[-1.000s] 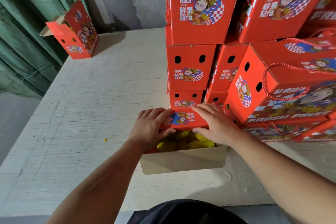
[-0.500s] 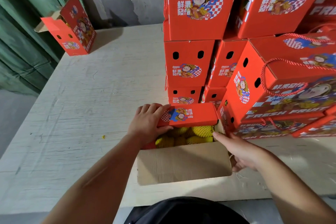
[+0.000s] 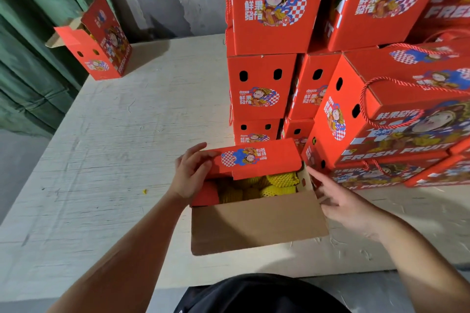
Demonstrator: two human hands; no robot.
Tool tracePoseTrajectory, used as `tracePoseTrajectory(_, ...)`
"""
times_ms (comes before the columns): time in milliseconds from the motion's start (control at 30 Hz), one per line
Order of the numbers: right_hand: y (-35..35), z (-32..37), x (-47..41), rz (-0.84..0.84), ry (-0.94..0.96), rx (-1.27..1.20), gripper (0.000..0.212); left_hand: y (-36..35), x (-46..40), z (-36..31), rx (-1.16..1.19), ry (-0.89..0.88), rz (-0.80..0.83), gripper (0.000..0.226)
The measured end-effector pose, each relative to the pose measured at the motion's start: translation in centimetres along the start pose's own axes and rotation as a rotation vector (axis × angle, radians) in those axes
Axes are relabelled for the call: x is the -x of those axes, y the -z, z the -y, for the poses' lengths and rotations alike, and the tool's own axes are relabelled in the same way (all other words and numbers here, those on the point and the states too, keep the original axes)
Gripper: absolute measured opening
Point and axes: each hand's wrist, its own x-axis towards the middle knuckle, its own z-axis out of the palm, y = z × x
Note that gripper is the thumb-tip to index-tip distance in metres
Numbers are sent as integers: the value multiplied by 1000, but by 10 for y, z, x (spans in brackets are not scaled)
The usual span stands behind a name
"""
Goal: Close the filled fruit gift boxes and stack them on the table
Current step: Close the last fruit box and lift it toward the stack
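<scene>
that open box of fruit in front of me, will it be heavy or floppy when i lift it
Probably heavy for its size: the open gift box looks packed with yellow net-wrapped fruit. Its flaps likely flop, since the brown flap hangs loose and the left hand grips the red lid flap. Lifting from below seems safer.

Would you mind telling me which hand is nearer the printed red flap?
Left. The left hand holds the red flap at its left end; the right hand hovers beside the box's right wall.
</scene>
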Motion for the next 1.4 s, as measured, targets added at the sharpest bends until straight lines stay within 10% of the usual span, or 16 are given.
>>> tracePoseTrajectory(200, -8, 13, -21, -224, 200, 79, 56, 19, -6, -8, -458, -166, 212, 87)
tracePoseTrajectory(567, 1, -4, -34, 29, 240, 514, 58, 41, -35, -39, -203, 85, 151, 74)
tracePoseTrajectory(933, -18, 22, -27, -103, 225, 24, 98, 39, -43, -39, -167, 127, 140, 69)
tracePoseTrajectory(1267, -37, -13, -30, -393, 483, 37, 54, 27, -16, -22, -238, 89, 100, 70)
tracePoseTrajectory(1400, -48, -1, -32, -390, 299, -150, 54, 20, -10, -18, -248, 38, 54, 69)
